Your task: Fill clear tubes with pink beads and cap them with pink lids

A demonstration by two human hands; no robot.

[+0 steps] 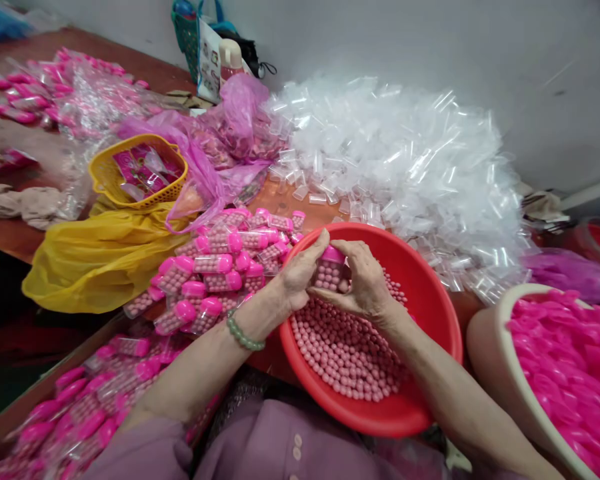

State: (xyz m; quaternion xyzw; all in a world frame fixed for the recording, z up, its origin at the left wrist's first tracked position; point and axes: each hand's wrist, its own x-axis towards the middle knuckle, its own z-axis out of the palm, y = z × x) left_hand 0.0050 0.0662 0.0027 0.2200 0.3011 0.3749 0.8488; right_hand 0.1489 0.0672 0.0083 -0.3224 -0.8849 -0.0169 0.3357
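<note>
We hold a small pink-capped bottle (329, 275) between our left hand (296, 275) and right hand (364, 279), both curled around it, above the pink balls (347, 353) in the red basin (433, 300). Filled bottles (215, 265) crowd the tabletop (276, 197) to our left, near a yellow bag (95, 260). A heap of clear tubes (395, 150) blocks the far side; a cream bucket (485, 337) of pink caps (567, 373) stands close on our right.

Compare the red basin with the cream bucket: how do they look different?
The basin is red; the bucket is cream. The basin holds round, pale-pink beads; the bucket holds bright-pink caps. The basin shows much bare inner wall; the bucket is filled nearly to its rim. Both are open-topped.
</note>
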